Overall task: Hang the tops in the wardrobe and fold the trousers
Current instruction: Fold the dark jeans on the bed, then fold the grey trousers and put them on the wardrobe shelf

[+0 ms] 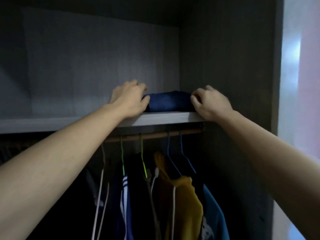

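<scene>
Head view, dim and soft. Folded trousers (168,102), navy, lie on the wardrobe shelf (164,118) just above frame centre, with their front edge at the shelf lip. Left grip (130,99) is at their 9 o'clock end, grasping it with the fingers over the top and the thumb on the front face. Right grip (212,103) is at the 3 o'clock end, where curled fingers and thumb pinch the cloth. The fingertips there are blurred, and the back of the trousers is hidden behind both hands.

At 6 o'clock, under the shelf, a rail (155,135) is partly covered by the left forearm. On it hang green hangers (123,153), blue hangers (181,144) and a white hanger (102,179). They carry a mustard top (183,196), a light blue top (214,213) and a striped navy top (124,187), all cut off by the bottom edge. The darker garments between them are too dark to make out.

The shelf runs bare toward 9 o'clock. The wardrobe side wall (225,66) stands close at 3 o'clock, just beside the right grip. There is tall open space above the trousers toward 12 o'clock.
</scene>
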`<move>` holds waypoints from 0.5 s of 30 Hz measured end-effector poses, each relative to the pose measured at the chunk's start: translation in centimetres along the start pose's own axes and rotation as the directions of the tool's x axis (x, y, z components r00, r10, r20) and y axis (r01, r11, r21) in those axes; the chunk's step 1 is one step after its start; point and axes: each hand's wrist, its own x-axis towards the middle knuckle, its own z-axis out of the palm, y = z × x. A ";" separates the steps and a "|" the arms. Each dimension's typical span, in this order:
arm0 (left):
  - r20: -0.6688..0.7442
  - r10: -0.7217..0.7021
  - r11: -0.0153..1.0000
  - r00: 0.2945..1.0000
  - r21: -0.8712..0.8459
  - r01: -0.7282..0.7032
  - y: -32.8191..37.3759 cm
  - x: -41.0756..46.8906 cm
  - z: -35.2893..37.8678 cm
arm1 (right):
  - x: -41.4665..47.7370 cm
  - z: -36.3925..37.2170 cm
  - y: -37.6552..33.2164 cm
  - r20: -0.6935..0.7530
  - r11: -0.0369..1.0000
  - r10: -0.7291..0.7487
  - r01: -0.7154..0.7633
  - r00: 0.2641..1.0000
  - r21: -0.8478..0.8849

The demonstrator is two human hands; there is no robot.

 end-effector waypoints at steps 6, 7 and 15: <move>-0.393 0.017 0.992 0.920 -0.107 -0.064 3.7 -10.3 -2.3 | -12.4 -2.5 -0.7 -0.274 0.939 -0.199 0.103 0.941 -0.328; -0.394 0.013 0.987 0.919 -0.140 -0.073 4.8 -12.4 -1.9 | -14.7 -2.8 -0.4 -0.279 0.930 -0.199 0.091 0.939 -0.357; -0.112 0.051 0.904 0.992 -0.417 -0.093 17.9 -24.8 0.1 | -34.6 -8.2 5.5 -0.061 0.833 0.023 -0.053 0.998 -0.550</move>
